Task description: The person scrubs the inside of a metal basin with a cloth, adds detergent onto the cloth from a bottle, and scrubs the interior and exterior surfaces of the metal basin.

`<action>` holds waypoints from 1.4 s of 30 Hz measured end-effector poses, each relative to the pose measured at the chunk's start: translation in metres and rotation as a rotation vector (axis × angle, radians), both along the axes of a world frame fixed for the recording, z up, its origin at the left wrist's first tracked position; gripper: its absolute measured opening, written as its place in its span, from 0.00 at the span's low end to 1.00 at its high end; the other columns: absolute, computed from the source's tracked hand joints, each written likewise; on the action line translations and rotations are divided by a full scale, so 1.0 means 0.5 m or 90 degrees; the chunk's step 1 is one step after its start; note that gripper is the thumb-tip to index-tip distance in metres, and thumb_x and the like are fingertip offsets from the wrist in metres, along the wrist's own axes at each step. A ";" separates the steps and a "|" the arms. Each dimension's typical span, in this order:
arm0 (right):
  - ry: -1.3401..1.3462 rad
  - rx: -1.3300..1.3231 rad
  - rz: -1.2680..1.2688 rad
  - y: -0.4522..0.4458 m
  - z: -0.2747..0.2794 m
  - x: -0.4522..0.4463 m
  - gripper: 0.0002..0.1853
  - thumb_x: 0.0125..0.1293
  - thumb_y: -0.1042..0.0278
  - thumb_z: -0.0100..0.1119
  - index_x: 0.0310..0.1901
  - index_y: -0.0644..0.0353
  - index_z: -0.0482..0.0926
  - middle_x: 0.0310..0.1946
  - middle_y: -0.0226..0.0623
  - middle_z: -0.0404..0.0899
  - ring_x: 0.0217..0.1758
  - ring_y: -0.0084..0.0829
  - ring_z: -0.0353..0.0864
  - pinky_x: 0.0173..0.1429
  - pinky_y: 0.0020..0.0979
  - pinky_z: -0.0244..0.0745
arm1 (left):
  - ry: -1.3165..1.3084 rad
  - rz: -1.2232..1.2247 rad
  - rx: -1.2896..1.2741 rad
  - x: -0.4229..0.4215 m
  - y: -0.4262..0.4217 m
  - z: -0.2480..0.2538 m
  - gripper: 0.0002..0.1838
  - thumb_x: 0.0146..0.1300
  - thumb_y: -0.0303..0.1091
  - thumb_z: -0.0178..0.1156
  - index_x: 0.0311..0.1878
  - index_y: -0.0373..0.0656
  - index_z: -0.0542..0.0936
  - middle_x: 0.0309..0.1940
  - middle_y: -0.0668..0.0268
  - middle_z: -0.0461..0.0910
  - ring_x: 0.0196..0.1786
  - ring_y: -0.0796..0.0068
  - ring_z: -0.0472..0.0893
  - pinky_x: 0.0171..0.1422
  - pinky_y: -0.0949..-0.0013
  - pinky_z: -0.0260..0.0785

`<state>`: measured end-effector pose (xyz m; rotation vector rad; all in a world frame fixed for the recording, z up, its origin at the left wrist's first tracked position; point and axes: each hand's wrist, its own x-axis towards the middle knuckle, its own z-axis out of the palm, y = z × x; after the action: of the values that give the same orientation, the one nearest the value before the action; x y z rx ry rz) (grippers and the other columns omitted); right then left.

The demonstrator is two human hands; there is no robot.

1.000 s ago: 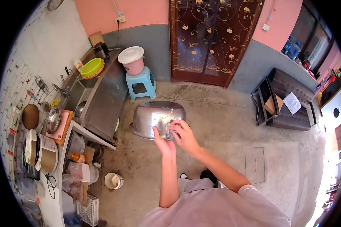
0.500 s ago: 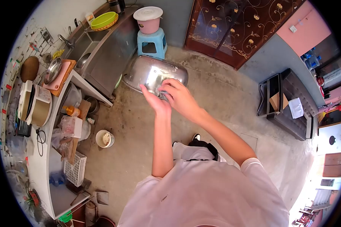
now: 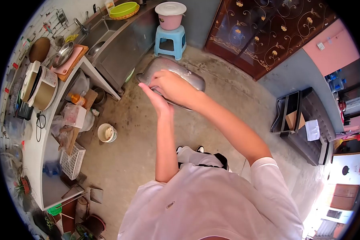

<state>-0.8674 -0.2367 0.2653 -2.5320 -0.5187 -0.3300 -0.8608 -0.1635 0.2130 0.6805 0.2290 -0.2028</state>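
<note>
A shiny stainless steel basin [image 3: 194, 80] is held up in front of me, tilted on its side with its outer surface toward me. My left hand [image 3: 159, 102] supports it at the near rim, palm up, with the thumb side showing and the other fingers hidden behind the metal. My right hand [image 3: 173, 85] lies across the near left part of the basin, fingers bent and pressed against it. A small grey scouring pad showed beneath these fingers a moment ago; the hand now covers it.
A blue stool [image 3: 170, 41] bearing a pink lidded bucket [image 3: 171, 20] stands beyond the basin. Left are a steel sink unit [image 3: 122, 50] and a cluttered white counter [image 3: 48, 138]. A small white bucket [image 3: 107, 133] sits on the floor, and a dark sofa [image 3: 312, 128] stands right.
My right hand has moved left and farther across the basin, its forearm now over the near rim. The basin has tilted a little, and the head view has shifted.
</note>
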 end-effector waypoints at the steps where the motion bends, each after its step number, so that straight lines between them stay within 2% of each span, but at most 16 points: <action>1: 0.002 -0.001 0.007 -0.004 -0.008 -0.025 0.11 0.50 0.77 0.59 0.37 0.63 0.81 0.37 0.42 0.77 0.43 0.42 0.76 0.47 0.36 0.72 | 0.035 -0.027 -0.049 0.001 0.004 -0.008 0.37 0.63 0.68 0.31 0.59 0.45 0.64 0.56 0.67 0.67 0.59 0.71 0.68 0.62 0.66 0.61; 3: 0.010 0.121 -0.043 -0.010 -0.034 -0.070 0.11 0.50 0.78 0.58 0.37 0.63 0.81 0.37 0.41 0.77 0.42 0.41 0.75 0.46 0.36 0.72 | 0.014 0.006 -0.020 -0.008 -0.002 -0.014 0.37 0.63 0.68 0.32 0.58 0.45 0.65 0.55 0.66 0.68 0.59 0.71 0.68 0.62 0.66 0.61; 8: -0.053 0.092 -0.054 -0.010 -0.037 -0.044 0.10 0.50 0.79 0.56 0.36 0.64 0.81 0.36 0.40 0.77 0.41 0.40 0.75 0.46 0.35 0.72 | -0.041 0.015 -0.004 -0.009 -0.020 -0.061 0.37 0.63 0.68 0.32 0.60 0.44 0.64 0.57 0.63 0.66 0.60 0.70 0.67 0.63 0.66 0.60; 11: -0.098 0.055 -0.035 -0.007 -0.010 0.009 0.10 0.51 0.79 0.55 0.36 0.65 0.81 0.36 0.41 0.77 0.41 0.40 0.74 0.46 0.35 0.71 | -0.134 0.062 0.100 -0.018 -0.032 -0.039 0.38 0.65 0.66 0.32 0.63 0.42 0.60 0.62 0.61 0.62 0.64 0.68 0.63 0.65 0.66 0.58; 15: -0.097 0.090 0.023 -0.013 -0.013 -0.035 0.10 0.51 0.79 0.54 0.36 0.65 0.81 0.35 0.42 0.76 0.41 0.41 0.74 0.46 0.36 0.70 | -0.140 0.083 0.126 -0.047 -0.004 0.002 0.38 0.65 0.66 0.32 0.63 0.41 0.60 0.61 0.61 0.62 0.63 0.68 0.64 0.65 0.65 0.57; 18: -0.062 0.171 0.041 -0.011 -0.029 -0.103 0.10 0.51 0.79 0.53 0.35 0.65 0.80 0.34 0.43 0.76 0.41 0.41 0.74 0.45 0.36 0.70 | -0.111 0.141 0.101 -0.049 0.008 -0.003 0.38 0.64 0.67 0.32 0.61 0.41 0.62 0.59 0.62 0.64 0.60 0.68 0.66 0.64 0.65 0.58; 21: -0.055 0.156 0.052 0.008 -0.023 -0.069 0.10 0.50 0.81 0.53 0.35 0.66 0.80 0.33 0.43 0.76 0.41 0.41 0.74 0.45 0.36 0.70 | -0.076 0.136 -0.003 -0.035 0.018 -0.077 0.40 0.61 0.71 0.32 0.55 0.41 0.67 0.51 0.65 0.70 0.53 0.71 0.71 0.58 0.67 0.63; 24: -0.075 0.094 0.081 0.045 -0.004 -0.053 0.12 0.50 0.78 0.52 0.36 0.67 0.80 0.35 0.44 0.75 0.44 0.41 0.73 0.48 0.35 0.71 | -0.072 0.187 0.029 -0.071 0.028 0.006 0.40 0.60 0.72 0.33 0.52 0.42 0.70 0.48 0.65 0.72 0.52 0.72 0.71 0.57 0.68 0.63; 25: -0.103 0.144 0.102 0.056 -0.013 -0.060 0.13 0.47 0.85 0.53 0.36 0.68 0.80 0.33 0.44 0.76 0.41 0.41 0.74 0.46 0.35 0.70 | -0.072 0.160 -0.035 -0.075 0.046 0.003 0.37 0.62 0.70 0.33 0.51 0.43 0.71 0.47 0.65 0.74 0.51 0.71 0.72 0.57 0.67 0.63; 26: -0.102 0.149 0.117 0.058 -0.021 -0.075 0.13 0.47 0.85 0.53 0.36 0.68 0.80 0.33 0.44 0.76 0.41 0.41 0.74 0.46 0.35 0.70 | -0.074 0.175 -0.031 -0.078 0.054 0.004 0.37 0.62 0.70 0.33 0.51 0.43 0.71 0.47 0.65 0.74 0.51 0.71 0.72 0.57 0.67 0.63; 28: -0.039 0.244 0.145 0.052 -0.039 -0.116 0.13 0.48 0.85 0.52 0.37 0.68 0.79 0.34 0.43 0.75 0.41 0.42 0.74 0.47 0.35 0.70 | -0.044 0.336 0.033 -0.080 0.067 0.005 0.35 0.64 0.67 0.33 0.51 0.44 0.72 0.48 0.64 0.75 0.50 0.70 0.73 0.55 0.67 0.63; 30: -0.029 0.266 0.168 0.049 -0.061 -0.139 0.13 0.48 0.86 0.52 0.37 0.68 0.79 0.35 0.43 0.75 0.41 0.43 0.75 0.46 0.36 0.70 | -0.071 0.389 0.088 -0.079 0.096 -0.038 0.33 0.66 0.63 0.33 0.54 0.43 0.71 0.49 0.63 0.74 0.51 0.67 0.73 0.55 0.65 0.65; 33: 0.061 0.302 0.200 0.042 -0.085 -0.162 0.13 0.48 0.87 0.52 0.36 0.67 0.79 0.35 0.43 0.75 0.41 0.43 0.75 0.45 0.36 0.70 | -0.126 0.310 -0.086 -0.120 0.135 -0.029 0.31 0.68 0.59 0.33 0.58 0.42 0.67 0.52 0.61 0.73 0.53 0.63 0.74 0.56 0.60 0.67; 38: 0.022 0.333 0.254 0.089 -0.088 -0.146 0.12 0.50 0.86 0.51 0.36 0.66 0.79 0.36 0.43 0.75 0.41 0.43 0.76 0.45 0.37 0.71 | -0.115 0.390 0.027 -0.157 0.149 -0.023 0.31 0.67 0.60 0.35 0.56 0.42 0.68 0.50 0.63 0.73 0.51 0.67 0.74 0.55 0.64 0.68; 40: 0.021 0.338 0.265 0.143 -0.060 -0.126 0.12 0.50 0.85 0.51 0.36 0.66 0.79 0.36 0.43 0.75 0.43 0.42 0.75 0.47 0.37 0.70 | -0.099 0.349 -0.029 -0.172 0.153 -0.027 0.31 0.67 0.61 0.36 0.53 0.42 0.69 0.48 0.63 0.74 0.50 0.67 0.74 0.54 0.65 0.67; 42: 0.014 0.340 0.271 0.167 -0.054 -0.123 0.12 0.50 0.83 0.50 0.37 0.66 0.79 0.37 0.42 0.75 0.45 0.41 0.74 0.49 0.37 0.70 | -0.091 0.396 -0.040 -0.177 0.152 -0.021 0.30 0.66 0.61 0.37 0.51 0.42 0.70 0.45 0.63 0.74 0.49 0.68 0.74 0.54 0.65 0.67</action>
<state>-0.9290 -0.1532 0.2380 -1.8561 -0.8185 -0.2402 -0.9493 -0.0873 0.2027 0.5312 0.2843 0.4305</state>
